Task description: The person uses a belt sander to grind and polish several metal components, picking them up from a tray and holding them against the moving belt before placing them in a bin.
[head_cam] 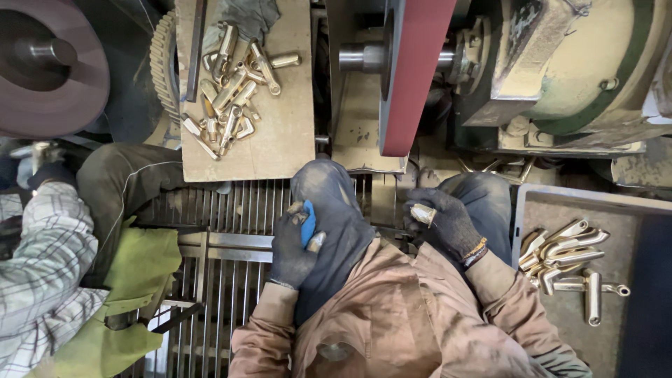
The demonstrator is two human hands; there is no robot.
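My left hand point(292, 245), in a dark glove, rests on my left knee and grips a blue piece point(308, 222) together with a brass fitting point(316, 242). My right hand point(442, 220), also in a dark glove, is closed around a shiny brass fitting point(423, 213) above my right knee. Just ahead of both hands runs a red abrasive belt point(414, 70) on a wheel with a steel shaft point(358, 57).
A wooden board point(276, 133) ahead left carries several brass fittings point(231, 84). A grey tray point(560, 210) at right holds more fittings point(567, 262). A person in a checked shirt point(42, 266) sits at left near a dark wheel point(49, 63). A metal grate point(224, 266) lies below.
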